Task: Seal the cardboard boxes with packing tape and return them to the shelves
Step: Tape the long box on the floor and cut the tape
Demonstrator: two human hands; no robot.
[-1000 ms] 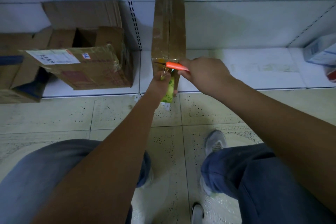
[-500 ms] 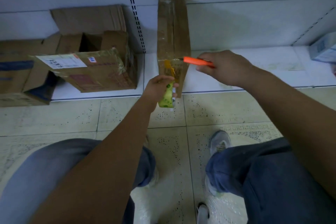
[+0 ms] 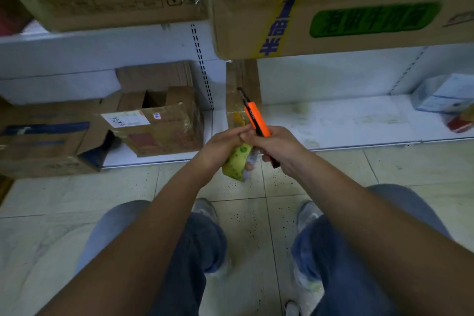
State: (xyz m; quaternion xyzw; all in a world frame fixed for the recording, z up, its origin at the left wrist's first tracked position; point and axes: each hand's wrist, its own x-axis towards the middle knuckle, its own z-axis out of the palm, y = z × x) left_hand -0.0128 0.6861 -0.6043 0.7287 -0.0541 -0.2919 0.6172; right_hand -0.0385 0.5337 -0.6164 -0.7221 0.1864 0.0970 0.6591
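Observation:
A narrow taped cardboard box (image 3: 242, 84) stands upright on the white bottom shelf (image 3: 359, 123), straight ahead. In front of it my left hand (image 3: 223, 145) holds a yellow-green tape roll (image 3: 237, 161), its straight fingers reaching across to my right hand. My right hand (image 3: 279, 146) grips an orange utility knife (image 3: 256, 120) that points up and away, its tip before the box. Both hands are off the box, above the shelf's front edge.
A labelled box with open flaps (image 3: 159, 123) and a blue-taped box (image 3: 43, 141) sit on the shelf to the left. Large cartons (image 3: 346, 13) fill the shelf above. Small packages (image 3: 446, 95) lie at far right. Tiled floor (image 3: 256, 213) lies between my knees.
Both hands pulled back from the upright box and came together. The knife turned from lying across the box to pointing up. My view rose, showing the upper shelf cartons.

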